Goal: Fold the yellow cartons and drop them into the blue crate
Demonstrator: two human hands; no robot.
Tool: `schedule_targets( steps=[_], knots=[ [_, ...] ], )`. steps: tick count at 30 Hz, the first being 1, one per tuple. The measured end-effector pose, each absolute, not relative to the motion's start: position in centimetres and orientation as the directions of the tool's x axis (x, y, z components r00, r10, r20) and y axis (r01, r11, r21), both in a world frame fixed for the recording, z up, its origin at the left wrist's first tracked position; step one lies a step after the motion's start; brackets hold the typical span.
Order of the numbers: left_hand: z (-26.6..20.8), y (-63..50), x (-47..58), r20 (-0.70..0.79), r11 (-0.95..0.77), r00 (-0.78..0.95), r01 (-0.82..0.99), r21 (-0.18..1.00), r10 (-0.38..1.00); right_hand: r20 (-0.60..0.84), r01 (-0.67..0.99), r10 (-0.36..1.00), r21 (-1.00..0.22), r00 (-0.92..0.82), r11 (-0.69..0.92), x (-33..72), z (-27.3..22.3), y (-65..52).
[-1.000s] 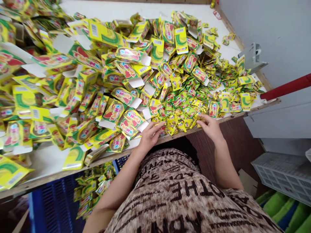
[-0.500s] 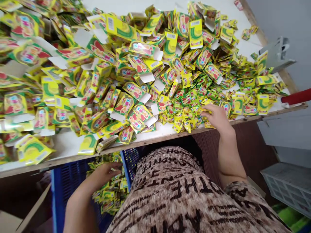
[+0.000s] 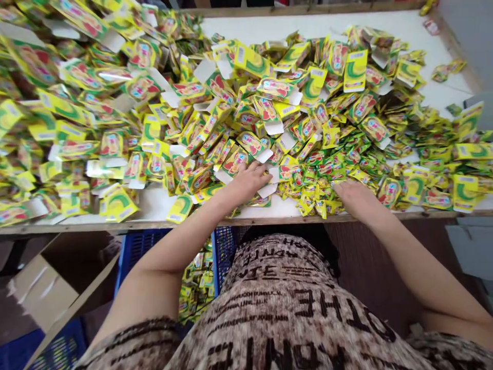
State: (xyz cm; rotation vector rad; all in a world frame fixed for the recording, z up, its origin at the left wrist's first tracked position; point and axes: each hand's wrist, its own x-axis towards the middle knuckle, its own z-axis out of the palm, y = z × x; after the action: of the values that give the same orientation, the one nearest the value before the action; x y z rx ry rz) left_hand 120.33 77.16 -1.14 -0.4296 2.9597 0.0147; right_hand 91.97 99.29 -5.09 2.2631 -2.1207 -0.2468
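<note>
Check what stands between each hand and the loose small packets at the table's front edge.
White box flaps lie between the left hand and the small packets. Nothing visible stands between the right hand and the packets; its fingers are right at them.

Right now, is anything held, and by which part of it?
The left hand lies over printed cartons; the right hand is at small yellow packets. Whether either grip holds anything cannot be told.

Shirt (image 3: 285, 313): black "THE" readable. Boxes (image 3: 337, 55): bright logo lettering, seemingly too blurred to read.
</note>
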Motion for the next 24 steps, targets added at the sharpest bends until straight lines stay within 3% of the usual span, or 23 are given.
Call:
schedule_targets(
  steps=[4,6,9,11,12,15,20,24],
  knots=[
    [1.1,75.5,119.5,-0.158,0.968,-0.955,-0.245,-0.060,-0.252,-0.049,-1.000,-0.999,0.015,-0.012,0.011,90.3,-5.5,101.7],
    [2.4,74.8,119.6,-0.112,0.962,-0.955,-0.273,-0.020,-0.274,0.106,-0.982,-0.986,-0.152,-0.130,0.114,89.3,-5.6,102.2],
    [2.9,75.7,119.4,0.071,0.923,-0.932,-0.339,0.183,-0.357,0.387,-0.766,-0.762,-0.606,-0.520,0.215,90.1,-5.2,101.4],
    [1.3,78.2,118.8,0.149,0.861,-0.892,-0.351,0.368,-0.427,0.391,-0.527,-0.554,-0.843,-0.735,0.105,92.9,-4.7,99.8],
    [0.1,79.8,118.4,0.152,0.823,-0.877,-0.350,0.448,-0.456,0.364,-0.437,-0.504,-0.899,-0.783,0.031,94.7,-4.5,98.8],
    [-4.3,84.8,116.9,0.114,0.707,-0.818,-0.405,0.580,-0.563,0.344,-0.355,-0.572,-0.930,-0.745,-0.097,99.9,-4.7,96.1],
    [-8.0,88.8,116.0,0.121,0.582,-0.643,-0.576,0.574,-0.756,0.496,-0.709,-0.765,-0.701,-0.411,-0.074,102.4,-6.0,95.0],
    [-8.0,89.2,116.2,0.106,0.538,-0.604,-0.599,0.594,-0.790,0.328,-0.846,-0.932,-0.531,-0.156,-0.045,101.3,-4.8,95.3]
  ],
)
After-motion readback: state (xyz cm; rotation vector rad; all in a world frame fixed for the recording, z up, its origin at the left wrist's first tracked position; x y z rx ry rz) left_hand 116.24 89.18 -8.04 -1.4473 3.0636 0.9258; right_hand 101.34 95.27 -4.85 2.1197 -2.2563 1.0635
